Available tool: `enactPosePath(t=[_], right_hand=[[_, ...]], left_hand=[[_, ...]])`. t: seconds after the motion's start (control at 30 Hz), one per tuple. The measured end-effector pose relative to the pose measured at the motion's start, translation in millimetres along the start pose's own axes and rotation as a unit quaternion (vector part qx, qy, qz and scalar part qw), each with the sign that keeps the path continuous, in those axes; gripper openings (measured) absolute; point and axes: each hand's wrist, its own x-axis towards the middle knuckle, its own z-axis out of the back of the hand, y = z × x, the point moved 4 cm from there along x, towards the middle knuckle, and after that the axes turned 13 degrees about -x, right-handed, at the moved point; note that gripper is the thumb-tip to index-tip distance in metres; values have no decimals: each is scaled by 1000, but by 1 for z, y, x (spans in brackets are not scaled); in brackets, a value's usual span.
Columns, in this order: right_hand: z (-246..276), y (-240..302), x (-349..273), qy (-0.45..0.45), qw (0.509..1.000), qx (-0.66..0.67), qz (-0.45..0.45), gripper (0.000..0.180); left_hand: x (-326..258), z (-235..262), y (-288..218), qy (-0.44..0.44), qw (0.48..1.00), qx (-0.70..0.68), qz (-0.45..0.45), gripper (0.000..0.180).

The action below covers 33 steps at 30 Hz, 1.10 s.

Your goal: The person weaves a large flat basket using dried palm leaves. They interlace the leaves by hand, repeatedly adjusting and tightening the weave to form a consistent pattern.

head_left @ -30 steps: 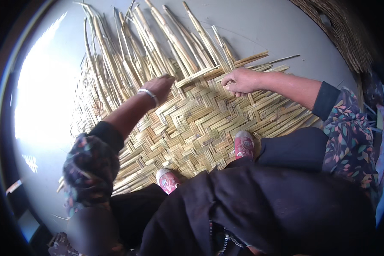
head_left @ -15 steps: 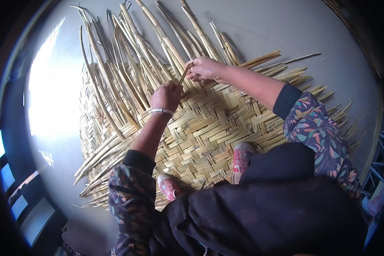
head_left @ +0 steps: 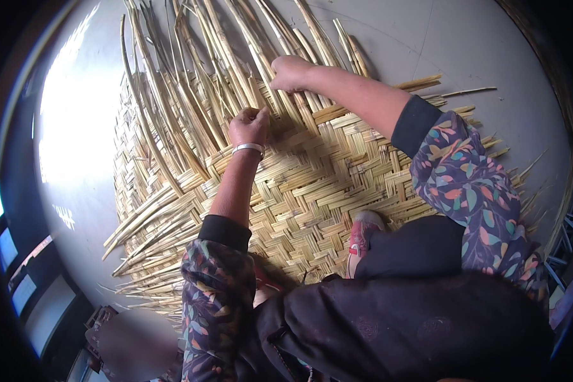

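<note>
A large woven reed mat [head_left: 312, 210] lies on the floor, its flattened strips crossing in a zigzag weave. Long loose reed strips [head_left: 219, 44] fan out past its far side. At the mat's far middle, my left hand [head_left: 249, 127] is closed, with thumb and fingers pinching the lower end of a flat reed strip [head_left: 254, 94]. A little farther off and to the right, my right hand [head_left: 291, 73] is closed in a fist over the upright strips. Its fingertips are turned away, so what they grip is hidden.
Grey floor [head_left: 465, 57] surrounds the mat, with bright glare at the left. Strip ends stick out along its right and left edges. My shoe [head_left: 363, 239] rests on the mat near my dark apron [head_left: 395, 312]. A blurred person [head_left: 140, 344] is at lower left.
Both hands held a short folded piece of strip close together before. My right hand has moved up and away from the left, which has shifted slightly right. The view has moved a little.
</note>
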Motion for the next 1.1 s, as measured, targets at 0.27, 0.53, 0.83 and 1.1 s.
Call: enactPosePath(t=[0.27, 0.53, 0.83, 1.1], right_hand=[[-19, -10, 22, 53, 976, 207, -49, 22], [-22, -14, 12, 78, 888, 452, -48, 22], [-9, -2, -10, 75, 857, 509, -25, 44], [-16, -30, -46, -2, 884, 465, -49, 18]], left_hand=[[-12, -2, -10, 9, 995, -96, 24, 21], [-10, 0, 1, 10, 992, -122, 5, 22], [-1, 0, 4, 66, 983, 94, -143, 17], [-2, -7, -11, 129, 964, 184, -141, 21]])
